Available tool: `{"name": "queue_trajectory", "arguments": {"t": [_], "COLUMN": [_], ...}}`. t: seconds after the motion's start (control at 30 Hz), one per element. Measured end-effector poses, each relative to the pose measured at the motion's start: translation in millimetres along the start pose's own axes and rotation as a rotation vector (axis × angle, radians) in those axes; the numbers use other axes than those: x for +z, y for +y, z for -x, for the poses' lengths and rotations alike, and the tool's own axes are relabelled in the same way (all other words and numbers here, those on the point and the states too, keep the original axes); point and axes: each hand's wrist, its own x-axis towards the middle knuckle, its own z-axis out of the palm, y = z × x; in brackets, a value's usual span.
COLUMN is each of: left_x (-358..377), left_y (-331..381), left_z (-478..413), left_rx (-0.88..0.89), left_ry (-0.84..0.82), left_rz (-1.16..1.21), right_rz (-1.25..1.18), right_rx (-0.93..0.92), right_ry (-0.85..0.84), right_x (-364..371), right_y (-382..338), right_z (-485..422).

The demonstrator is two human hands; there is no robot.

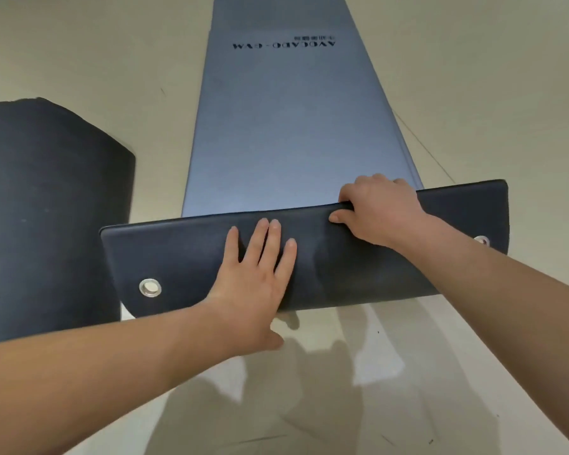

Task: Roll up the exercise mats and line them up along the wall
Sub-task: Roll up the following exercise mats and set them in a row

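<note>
A long blue-grey exercise mat (pixel 286 126) with black lettering lies flat on the floor, running away from me. Its near end (pixel 368 264) is folded back over the mat, dark underside up, with a metal eyelet (pixel 150 287) near each corner. My left hand (pixel 260 274) lies flat on the folded flap with straight fingers. My right hand (pixel 378 208) curls its fingers over the flap's far edge, thumb on top, and grips it. A second, dark mat (pixel 43 205) stands rolled at the left.
The pale tiled floor (pixel 473 77) stretches on both sides of the mat and in front of me. The rolled dark mat sits close to the flap's left corner. No wall is in view.
</note>
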Motion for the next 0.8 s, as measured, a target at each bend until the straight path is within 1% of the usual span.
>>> {"name": "queue_trajectory", "arguments": {"t": [0.07,0.1,0.13,0.2,0.27,0.3,0.47,0.57,0.63,0.7,0.8], "left_x": [15,18,17,11,5,3,-8,-9,-1,12,33], "left_y": [-8,-17,-28,-45,-53,-55,-54,-42,-28,-15,-12], "left_z": [-15,-23,-31,-44,-53,-56,-77,-74,-61,-45,-38], "left_rx": [-0.054,-0.07,-0.067,-0.019,0.037,0.059,0.12,0.065,-0.014,-0.079,-0.119], "left_ry": [0.019,0.048,0.079,0.102,0.091,0.086,0.039,0.022,0.081,0.119,0.097], "left_rz": [0.086,0.138,0.185,0.236,0.22,0.211,0.162,0.11,0.043,0.025,0.024], "right_rz": [0.044,0.061,0.07,0.12,0.243,0.262,0.155,0.104,0.067,0.041,0.032], "right_rx": [0.009,-0.018,-0.055,-0.105,-0.122,-0.121,-0.105,-0.142,-0.177,-0.2,-0.22], "right_ry": [0.125,0.149,0.133,0.034,-0.031,-0.058,-0.17,-0.215,-0.229,-0.248,-0.275], "right_x": [3,6,8,12,18,22,51,58,55,50,43], "right_y": [-10,-15,-21,-27,-27,-26,-14,-4,1,5,5], "right_z": [4,9,17,32,41,42,26,18,9,-1,-12]}}
